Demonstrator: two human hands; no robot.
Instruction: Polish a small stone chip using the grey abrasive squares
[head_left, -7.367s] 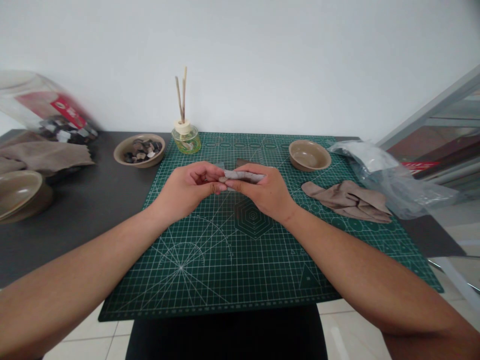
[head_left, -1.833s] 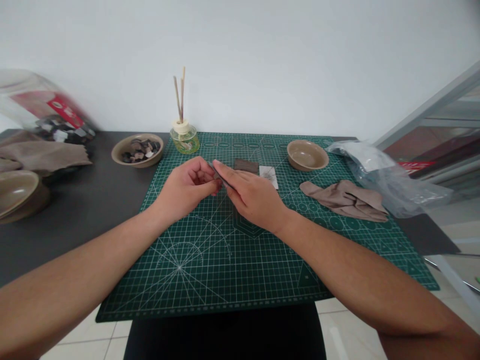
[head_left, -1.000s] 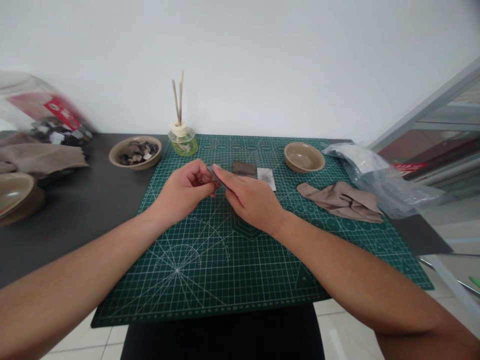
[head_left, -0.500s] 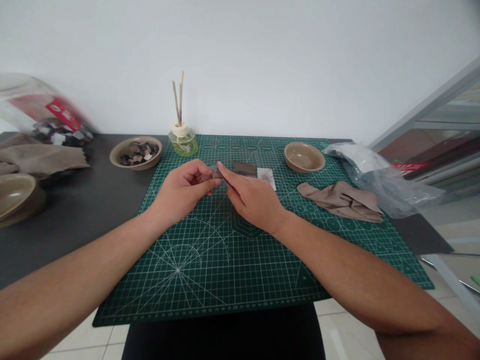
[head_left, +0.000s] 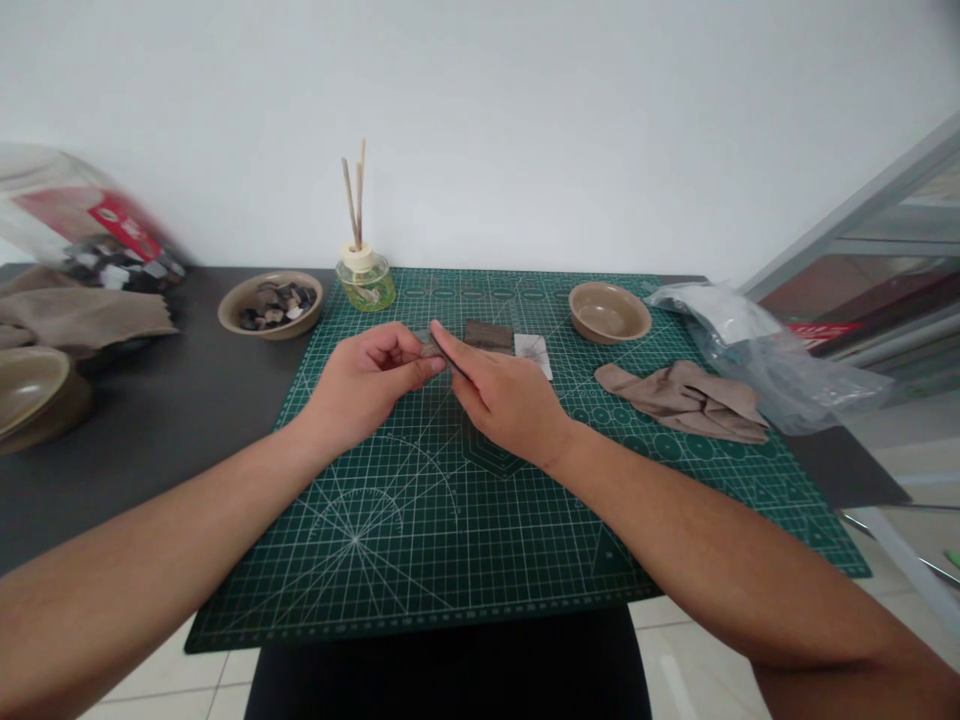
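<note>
Above the middle of the green cutting mat (head_left: 420, 560), my left hand (head_left: 364, 375) is closed, its thumb and fingers pinching a small grey-brown piece (head_left: 430, 350). My right hand (head_left: 514, 400) is closed on a thin dark strip (head_left: 450, 360), its forefinger lying along it and the strip's far end meeting the small piece. What each item is made of cannot be made out, as the fingers cover most of both. Just beyond my right hand lie a dark brown flat square (head_left: 489, 335) and a white square with fine grey lines (head_left: 532, 352).
A bowl of dark and pale chips (head_left: 238, 300) and a reed diffuser (head_left: 367, 280) stand at the back left. Rightward are another bowl (head_left: 609, 315), a crumpled brown cloth (head_left: 682, 400) and a clear plastic bag (head_left: 780, 370). A third bowl (head_left: 37, 400), cloth and jar sit far left.
My right fingertip and the strip have shifted slightly left, against the small piece. Both hands keep their grips; the things on the table have stayed in place.
</note>
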